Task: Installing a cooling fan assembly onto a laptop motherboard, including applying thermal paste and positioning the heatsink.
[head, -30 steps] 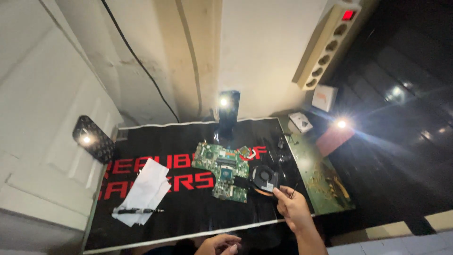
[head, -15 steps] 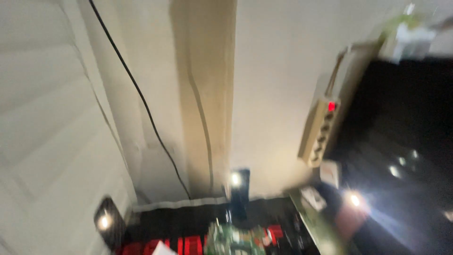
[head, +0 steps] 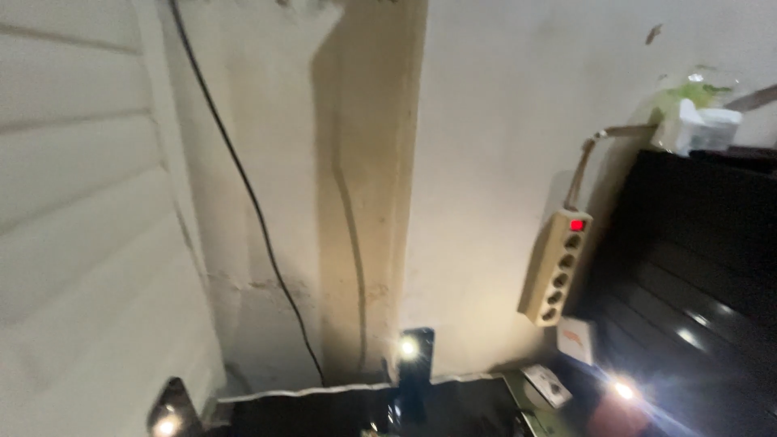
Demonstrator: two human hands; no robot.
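Hands both out of shot rn, so can't tell if they're gripping anything. Cam's tilted up at wall w/ power strip (head: 555, 267); only the bench's (head: 324, 405) back edge shows, progress unclear tbh.

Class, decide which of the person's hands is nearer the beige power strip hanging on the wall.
Neither can be judged: both hands are out of view. Only the beige power strip on the wall shows, above the black mat's edge.

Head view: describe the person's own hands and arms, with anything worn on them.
Neither hand nor arm shows in this view, so no sleeve or ring can be described. Only the wall, a hanging power strip and small lamps are visible.
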